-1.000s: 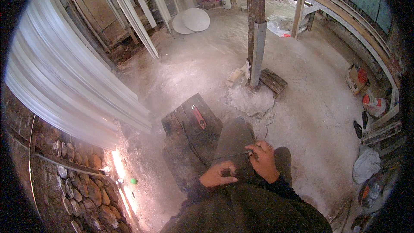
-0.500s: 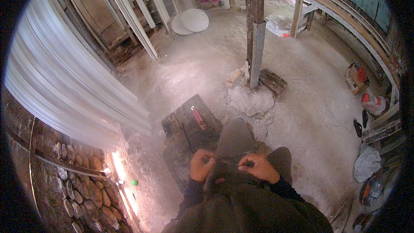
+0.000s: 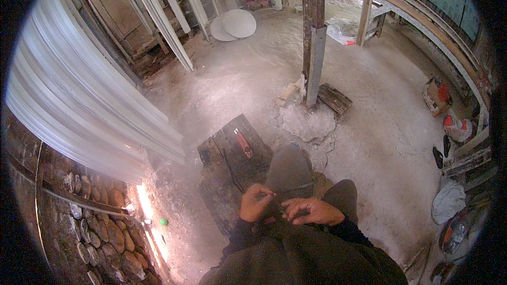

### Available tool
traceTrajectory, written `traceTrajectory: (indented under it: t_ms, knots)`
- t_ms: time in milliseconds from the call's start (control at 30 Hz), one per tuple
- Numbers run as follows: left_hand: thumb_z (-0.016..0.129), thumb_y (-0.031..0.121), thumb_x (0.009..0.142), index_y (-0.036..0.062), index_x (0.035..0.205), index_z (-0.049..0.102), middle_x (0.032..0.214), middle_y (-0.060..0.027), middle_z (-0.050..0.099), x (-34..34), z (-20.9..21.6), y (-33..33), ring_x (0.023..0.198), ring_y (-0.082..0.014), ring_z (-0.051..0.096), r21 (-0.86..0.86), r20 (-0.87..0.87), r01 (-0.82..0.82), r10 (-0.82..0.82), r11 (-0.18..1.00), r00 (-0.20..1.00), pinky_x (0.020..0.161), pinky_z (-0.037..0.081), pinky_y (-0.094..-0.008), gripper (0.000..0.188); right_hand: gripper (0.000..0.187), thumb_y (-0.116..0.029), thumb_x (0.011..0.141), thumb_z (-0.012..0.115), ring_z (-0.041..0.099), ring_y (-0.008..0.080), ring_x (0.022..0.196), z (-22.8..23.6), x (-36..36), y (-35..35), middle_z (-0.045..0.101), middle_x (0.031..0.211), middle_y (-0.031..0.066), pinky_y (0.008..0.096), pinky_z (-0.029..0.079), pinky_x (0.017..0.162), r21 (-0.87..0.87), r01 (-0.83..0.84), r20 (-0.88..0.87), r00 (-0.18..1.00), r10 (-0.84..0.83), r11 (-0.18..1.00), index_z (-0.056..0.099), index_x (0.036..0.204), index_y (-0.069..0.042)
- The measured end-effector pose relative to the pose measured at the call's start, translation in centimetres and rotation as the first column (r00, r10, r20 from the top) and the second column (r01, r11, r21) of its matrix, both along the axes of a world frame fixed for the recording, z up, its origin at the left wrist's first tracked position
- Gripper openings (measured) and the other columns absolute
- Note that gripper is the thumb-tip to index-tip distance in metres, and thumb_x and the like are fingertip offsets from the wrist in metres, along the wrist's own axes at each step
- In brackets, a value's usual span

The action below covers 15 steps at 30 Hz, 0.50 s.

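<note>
The left hand (image 3: 255,202) and right hand (image 3: 312,211) sit close together just in front of the person's dark top, over the lap. The fingers of the left hand are curled and pinched on something small and dark at the waist; what it is cannot be told. The right hand lies flatter, its fingers pointing toward the left hand and touching the same spot; whether it grips anything cannot be told. Just beyond the hands is a raised knee in grey trousers (image 3: 289,169). Beyond the left hand, beside that knee, stands a dark wooden block (image 3: 222,161) on the floor, with a red tool (image 3: 243,144) lying on its top. Far to the left of the hands a corrugated metal sheet (image 3: 79,89) leans over a stone wall (image 3: 100,227). Further ahead a wooden post (image 3: 313,31) rises from the concrete floor (image 3: 248,79), and past it two round white discs (image 3: 232,24) lie near leaning white frames
</note>
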State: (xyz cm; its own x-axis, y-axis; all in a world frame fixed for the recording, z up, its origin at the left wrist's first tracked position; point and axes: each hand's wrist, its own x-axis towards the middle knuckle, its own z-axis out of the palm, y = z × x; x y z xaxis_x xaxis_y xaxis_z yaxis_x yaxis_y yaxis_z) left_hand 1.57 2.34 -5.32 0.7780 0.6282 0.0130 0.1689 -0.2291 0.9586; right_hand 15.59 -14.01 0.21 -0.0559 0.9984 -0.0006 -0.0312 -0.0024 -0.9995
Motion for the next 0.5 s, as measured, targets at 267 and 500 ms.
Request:
traceTrajectory:
  t_ms: [267, 500]
  knots:
    - [0.063, 0.014, 0.072, 0.0036, 0.076, 0.06, 0.08, -0.0056, 0.056, 0.3, 0.7, -1.0, 0.077, -0.0174, 0.054, -0.109, -0.056, 0.158, -0.165, 0.981, 0.985, 0.071, 0.041, -0.0285, 0.012, 0.018, -0.009, 0.067, 0.07, 0.054, 0.017, 0.088, -0.3, -0.6, -0.3, 0.06, 0.083, 0.0064, 0.0292, 0.04, 0.078, -0.088, 0.382, 0.012, 0.924, -0.382, 0.92, 0.053, 0.066, -0.005]
    - [0.064, 0.016, 0.074, 0.0035, 0.081, 0.055, 0.082, -0.0049, 0.054, 1.0, 2.7, -2.7, 0.08, -0.0178, 0.052, -0.025, 0.107, 0.683, -0.677, 0.73, 0.728, 0.072, 0.039, -0.028, 0.017, 0.013, -0.004, 0.067, 0.067, 0.053, 0.0141, 0.072, -2.2, 0.4, -0.1, 0.056, 0.073, 0.0041, 0.0271, 0.041, 0.07, -0.012, 0.712, 0.278, 0.676, -0.682, 0.702, 0.054, 0.069, -0.004]
